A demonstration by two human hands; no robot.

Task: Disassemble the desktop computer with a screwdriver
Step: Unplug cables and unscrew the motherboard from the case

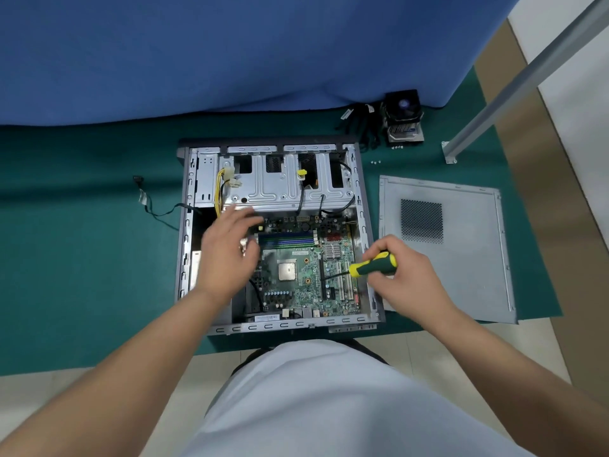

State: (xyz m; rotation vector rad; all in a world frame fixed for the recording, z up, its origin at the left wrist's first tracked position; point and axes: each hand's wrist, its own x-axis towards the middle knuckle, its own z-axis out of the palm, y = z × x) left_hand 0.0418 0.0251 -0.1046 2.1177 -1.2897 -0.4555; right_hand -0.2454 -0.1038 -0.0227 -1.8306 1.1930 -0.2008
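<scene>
Two hands work over the motherboard [298, 275]: right hand [400, 275] grips the screwdriver [365, 267], shaft pointing left; left hand [227, 255] hovers open.

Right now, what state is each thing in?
Computer case: lying flat, open, motherboard exposed.
Side panel: off, flat right of the case.
Screwdriver: gripped, tip over the motherboard.
Right hand: gripping the screwdriver.
Left hand: open, inside the case.
Cooler fan: removed, on the mat.

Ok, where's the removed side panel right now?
In the head view, the side panel lies flat on the green mat, right of the open case, beside the right hand.
</scene>
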